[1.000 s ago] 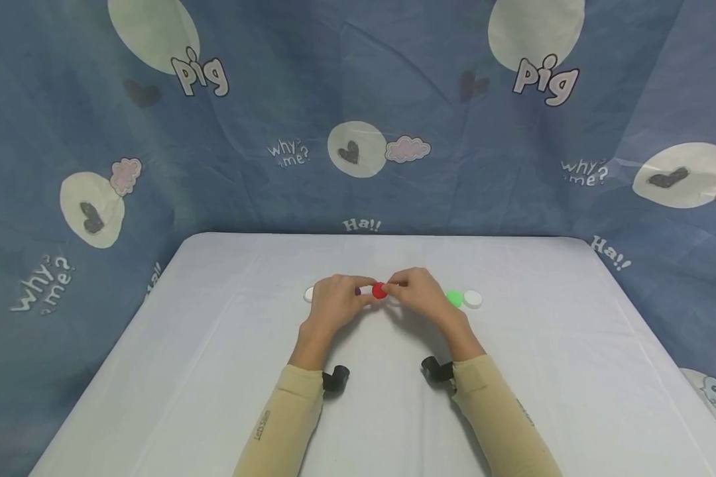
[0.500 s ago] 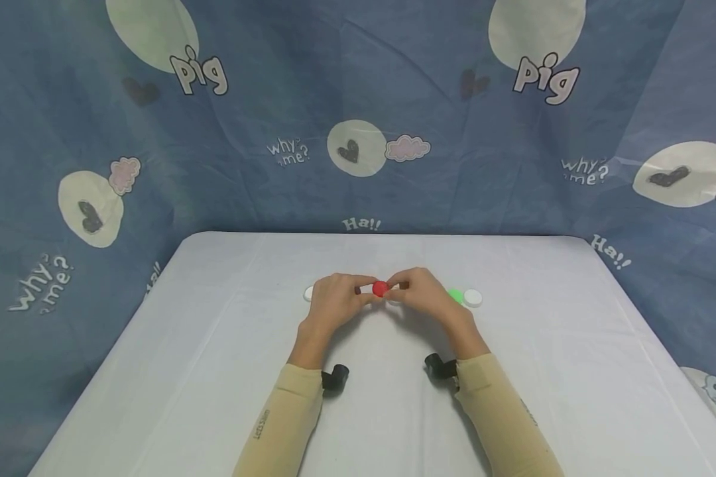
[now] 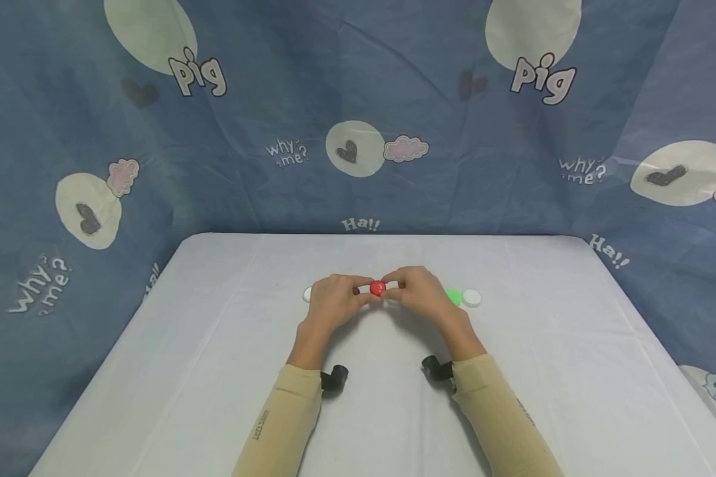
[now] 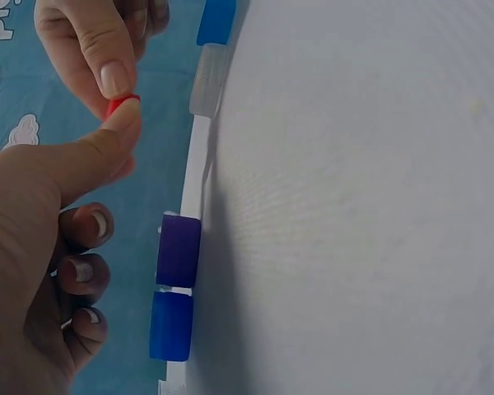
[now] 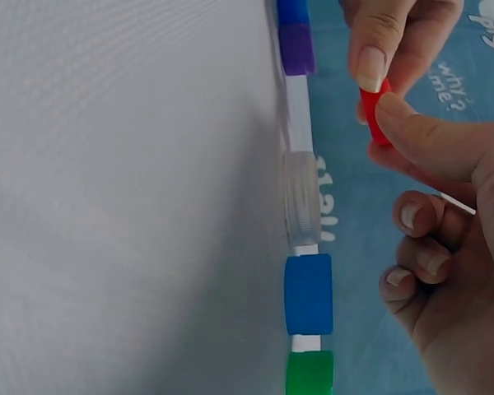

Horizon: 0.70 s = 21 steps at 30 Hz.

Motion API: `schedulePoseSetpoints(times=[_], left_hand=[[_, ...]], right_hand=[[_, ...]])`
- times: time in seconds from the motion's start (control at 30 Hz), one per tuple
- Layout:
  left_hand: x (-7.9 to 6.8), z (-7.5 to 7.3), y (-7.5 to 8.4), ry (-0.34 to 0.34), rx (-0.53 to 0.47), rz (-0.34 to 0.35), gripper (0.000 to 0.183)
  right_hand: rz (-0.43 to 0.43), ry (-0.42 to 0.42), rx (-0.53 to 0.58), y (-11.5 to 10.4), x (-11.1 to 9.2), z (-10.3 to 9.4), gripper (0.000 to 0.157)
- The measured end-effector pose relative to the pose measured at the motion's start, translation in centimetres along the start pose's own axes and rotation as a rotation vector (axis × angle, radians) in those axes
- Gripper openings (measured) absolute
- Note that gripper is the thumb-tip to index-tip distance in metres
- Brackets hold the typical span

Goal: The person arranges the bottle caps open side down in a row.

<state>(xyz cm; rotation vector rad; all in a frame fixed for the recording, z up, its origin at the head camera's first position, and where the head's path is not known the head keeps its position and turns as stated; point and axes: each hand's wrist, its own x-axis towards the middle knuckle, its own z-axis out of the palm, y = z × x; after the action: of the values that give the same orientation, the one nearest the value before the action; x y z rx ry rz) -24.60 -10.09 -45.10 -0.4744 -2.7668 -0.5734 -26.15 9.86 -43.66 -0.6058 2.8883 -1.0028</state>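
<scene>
A small red bottle cap (image 3: 378, 288) is held up between my two hands, on edge above the table. My left hand (image 3: 332, 301) pinches it from the left with thumb and fingertip. From the other side my right hand (image 3: 420, 291) grips its edge, thumb nearest the wrist camera. Both wrist views show the remaining fingers curled loosely below the pinch. Under the hands a row of caps lies on the cloth: a purple cap (image 4: 179, 250) and a blue cap (image 4: 171, 325) by the left hand, a clear cap (image 5: 303, 199) and another blue cap (image 5: 309, 294) by the right.
Further right in the row are a green cap (image 3: 454, 297) and a white cap (image 3: 472, 298). A white cap (image 3: 307, 294) shows partly behind the left hand. The white-covered table (image 3: 382, 424) ends at a blue printed cloth backdrop (image 3: 358, 199).
The right hand's fingertips have shifted on the red cap, and the cap's face now looks tilted differently. The left hand stays almost where it was.
</scene>
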Motion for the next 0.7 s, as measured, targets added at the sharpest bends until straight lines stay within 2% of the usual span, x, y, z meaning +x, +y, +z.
schedulePoseSetpoints(times=[0.33,0.7], left_hand=[[0.2,0.3,-0.2,0.009,0.006,-0.025,0.032],[0.1,0.5,-0.2,-0.023,0.005,-0.053,0.028]], right_hand=[[0.006,0.019,-0.092,-0.3,0.0,0.4,0.028],[0.016,-0.028,-0.168,-0.5,0.2,1.1,0.026]])
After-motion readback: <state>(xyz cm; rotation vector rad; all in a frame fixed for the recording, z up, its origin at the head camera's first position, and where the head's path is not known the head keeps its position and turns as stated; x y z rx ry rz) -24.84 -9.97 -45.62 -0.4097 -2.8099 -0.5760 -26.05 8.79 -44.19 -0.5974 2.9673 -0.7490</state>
